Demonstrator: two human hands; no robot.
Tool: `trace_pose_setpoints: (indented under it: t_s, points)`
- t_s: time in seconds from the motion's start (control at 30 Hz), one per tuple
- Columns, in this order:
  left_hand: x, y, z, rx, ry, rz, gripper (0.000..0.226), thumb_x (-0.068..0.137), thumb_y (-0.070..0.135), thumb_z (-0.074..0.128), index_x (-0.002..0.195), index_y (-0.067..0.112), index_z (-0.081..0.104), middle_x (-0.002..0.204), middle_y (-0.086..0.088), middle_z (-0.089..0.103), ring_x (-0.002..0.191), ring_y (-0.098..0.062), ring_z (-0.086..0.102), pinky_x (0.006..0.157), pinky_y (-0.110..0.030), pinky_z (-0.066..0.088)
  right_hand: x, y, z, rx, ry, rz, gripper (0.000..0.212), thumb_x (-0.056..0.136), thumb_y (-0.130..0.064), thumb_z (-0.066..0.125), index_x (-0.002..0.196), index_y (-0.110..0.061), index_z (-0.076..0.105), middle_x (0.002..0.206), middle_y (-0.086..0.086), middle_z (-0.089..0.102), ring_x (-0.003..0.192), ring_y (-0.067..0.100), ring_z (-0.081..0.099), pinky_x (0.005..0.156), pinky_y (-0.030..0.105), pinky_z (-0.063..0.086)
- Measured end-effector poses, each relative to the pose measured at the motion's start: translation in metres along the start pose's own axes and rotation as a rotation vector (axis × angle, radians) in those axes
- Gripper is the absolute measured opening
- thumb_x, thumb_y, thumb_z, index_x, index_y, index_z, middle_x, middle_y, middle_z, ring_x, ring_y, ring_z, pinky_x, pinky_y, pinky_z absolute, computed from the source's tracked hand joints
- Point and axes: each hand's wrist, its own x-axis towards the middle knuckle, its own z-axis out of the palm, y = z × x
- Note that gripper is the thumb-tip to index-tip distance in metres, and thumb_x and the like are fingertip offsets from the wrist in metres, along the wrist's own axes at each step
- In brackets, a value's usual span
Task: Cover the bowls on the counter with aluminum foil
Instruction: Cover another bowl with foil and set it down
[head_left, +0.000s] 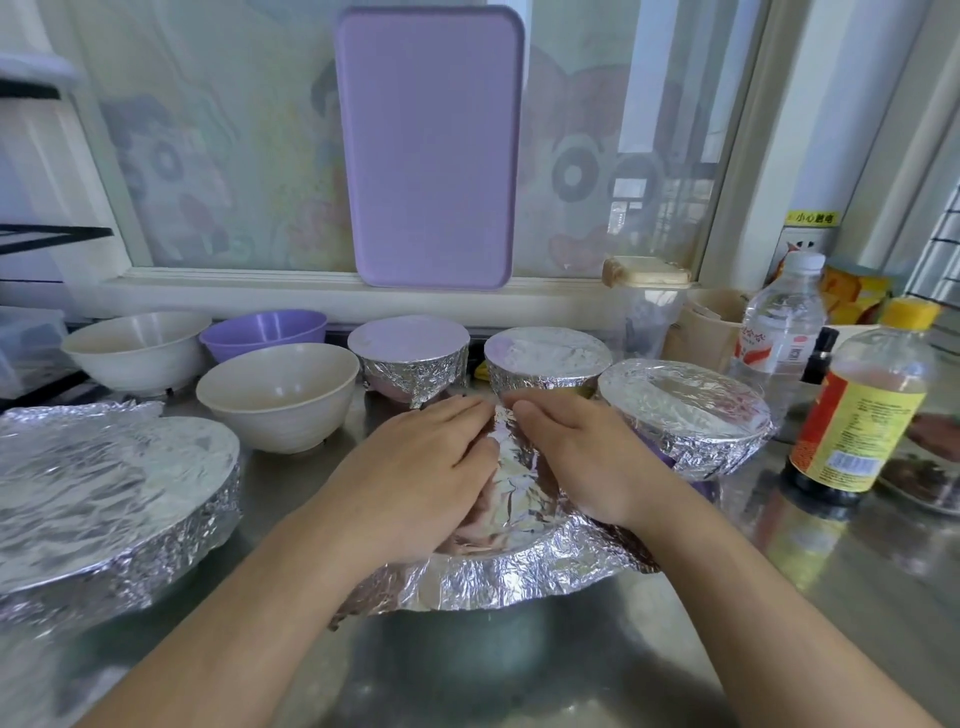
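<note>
A foil-covered bowl sits in front of me on the steel counter. My left hand and my right hand lie flat on its foil top, fingers straight and pointing away from me, pressing it. Several other bowls wear foil: a wide one at the left, two at the back and one at the right. Three bowls stand bare at the back left: two cream and one purple.
A purple tray leans on the window behind. At the right stand a sauce bottle, a water bottle, a lidded plastic cup and a plate of dark food. The steel counter stretches toward me.
</note>
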Motion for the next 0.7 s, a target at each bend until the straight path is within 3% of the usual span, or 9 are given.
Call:
trace_pose_setpoints:
  t_s: [0.1,0.17,0.27,0.4,0.5,0.57,0.63,0.7]
  points:
    - [0.000,0.005,0.000,0.000,0.007,-0.009,0.051,0.109,0.046,0.027,0.148,0.025,0.052,0.145,0.012,0.060,0.125,-0.002,0.054,0.104,-0.025,0.042,0.001,0.008,0.002,0.079,-0.083,0.037,0.033,0.113,-0.034,0.043,0.128,-0.027,0.071,0.118,-0.004,0.076,0.114,0.012,0.067,0.102,0.028,0.049]
    - [0.001,0.008,-0.004,-0.005,-0.004,-0.024,0.046,0.112,0.040,0.030,0.149,0.024,0.051,0.153,0.013,0.052,0.128,0.002,0.038,0.103,-0.020,0.031,-0.001,0.010,0.003,0.086,-0.086,0.036,0.033,0.113,-0.036,0.042,0.131,-0.034,0.070,0.120,-0.011,0.075,0.116,0.005,0.066,0.109,0.032,0.048]
    - [0.002,0.008,-0.007,-0.028,-0.022,-0.044,0.042,0.113,0.036,0.031,0.146,0.022,0.053,0.153,0.011,0.050,0.127,0.000,0.036,0.101,-0.021,0.026,-0.002,0.010,0.003,0.061,-0.074,0.043,0.033,0.113,-0.038,0.042,0.129,-0.029,0.070,0.119,-0.007,0.076,0.116,0.009,0.067,0.110,0.035,0.048]
    - [-0.001,0.009,-0.013,-0.156,-0.090,-0.115,0.041,0.112,0.039,0.031,0.136,0.018,0.058,0.142,0.004,0.057,0.129,-0.011,0.049,0.107,-0.032,0.034,-0.009,0.002,0.003,0.010,-0.071,0.065,0.036,0.113,-0.041,0.041,0.116,-0.019,0.069,0.108,-0.003,0.076,0.108,0.017,0.068,0.102,0.038,0.050]
    - [-0.001,0.010,-0.015,-0.210,-0.129,-0.170,0.036,0.110,0.045,0.030,0.113,0.024,0.059,0.117,0.006,0.062,0.117,-0.019,0.056,0.100,-0.040,0.043,-0.012,-0.008,0.002,-0.110,-0.101,0.084,0.040,0.113,-0.041,0.038,0.097,-0.014,0.062,0.090,0.002,0.068,0.088,0.022,0.063,0.087,0.043,0.050]
    - [-0.003,0.012,-0.012,-0.153,-0.118,-0.151,0.029,0.110,0.043,0.029,0.106,0.028,0.054,0.113,0.006,0.060,0.115,-0.021,0.056,0.098,-0.043,0.042,-0.009,-0.020,0.000,-0.243,-0.138,0.107,0.041,0.114,-0.038,0.033,0.096,-0.011,0.059,0.087,0.004,0.065,0.083,0.023,0.060,0.082,0.043,0.050]
    - [-0.004,0.014,-0.007,-0.053,-0.069,-0.102,0.028,0.111,0.034,0.031,0.114,0.022,0.055,0.121,0.002,0.061,0.120,-0.023,0.055,0.102,-0.042,0.039,-0.005,-0.033,-0.003,-0.324,-0.137,0.083,0.039,0.114,-0.036,0.030,0.110,-0.014,0.062,0.107,0.006,0.069,0.101,0.025,0.063,0.094,0.039,0.050]
    - [-0.007,0.015,-0.005,-0.067,-0.011,-0.104,0.029,0.111,0.030,0.033,0.120,0.017,0.057,0.125,-0.002,0.060,0.123,-0.024,0.054,0.106,-0.040,0.038,-0.002,-0.046,-0.001,-0.283,-0.162,0.041,0.041,0.115,-0.036,0.030,0.133,-0.016,0.061,0.136,0.005,0.066,0.127,0.024,0.057,0.106,0.031,0.040]
